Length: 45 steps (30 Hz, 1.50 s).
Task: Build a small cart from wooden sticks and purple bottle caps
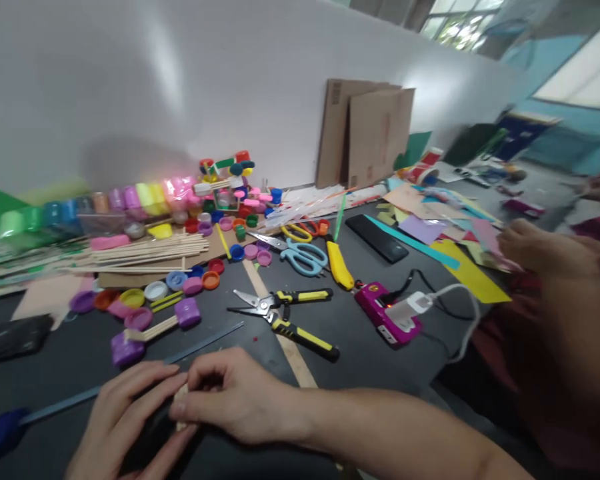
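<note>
Close to the table's front edge, my right hand (230,397) pinches a small pale beige piece (181,405) between thumb and fingers. My left hand (125,417) meets it from the other side, its fingertips and thumb against the same piece. Most of the piece is covered by fingers, so its full shape cannot be made out. Just beyond my left hand lie purple blocks (129,348) joined by pale sticks (161,328). A thin grey-blue strip (205,341) runs behind both hands. Snips with yellow-black handles (280,313) lie spread beyond my right hand.
Bottle caps (156,291), wooden sticks (155,252) and blue scissors (303,259) crowd the table's back. A yellow cutter (339,265), black phone-like slab (377,238) and magenta power strip (387,313) lie rightward. Another person's hand (543,250) is over coloured paper; cardboard (380,137) leans behind.
</note>
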Each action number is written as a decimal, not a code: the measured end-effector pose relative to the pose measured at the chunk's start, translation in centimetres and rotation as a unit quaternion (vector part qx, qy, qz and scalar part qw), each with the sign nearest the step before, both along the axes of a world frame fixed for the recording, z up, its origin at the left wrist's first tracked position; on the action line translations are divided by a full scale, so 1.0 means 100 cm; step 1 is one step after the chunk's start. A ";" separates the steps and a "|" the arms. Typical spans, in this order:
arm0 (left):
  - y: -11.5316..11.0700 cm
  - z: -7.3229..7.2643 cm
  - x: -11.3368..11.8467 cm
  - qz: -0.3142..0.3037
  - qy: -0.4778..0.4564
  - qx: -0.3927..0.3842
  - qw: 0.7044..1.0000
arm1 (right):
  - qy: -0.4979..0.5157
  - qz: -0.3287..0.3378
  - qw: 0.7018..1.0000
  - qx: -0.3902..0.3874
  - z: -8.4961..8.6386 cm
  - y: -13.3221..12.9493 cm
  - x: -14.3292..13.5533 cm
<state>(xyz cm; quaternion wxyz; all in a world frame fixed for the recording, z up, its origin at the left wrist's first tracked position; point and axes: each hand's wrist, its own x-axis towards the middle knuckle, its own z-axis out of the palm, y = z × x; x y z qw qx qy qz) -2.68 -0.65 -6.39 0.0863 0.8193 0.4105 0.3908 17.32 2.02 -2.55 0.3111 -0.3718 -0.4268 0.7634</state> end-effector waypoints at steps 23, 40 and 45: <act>-0.008 0.038 0.023 -0.005 -0.017 -0.071 0.997 | -0.023 0.035 0.996 0.074 0.018 0.002 0.004; -0.013 0.040 0.028 0.077 -0.114 -0.199 0.970 | -0.069 -0.021 0.989 0.131 0.018 0.003 0.006; -0.012 0.045 0.029 0.095 -0.133 -0.253 0.954 | -0.033 -0.056 0.993 0.095 0.018 0.003 0.006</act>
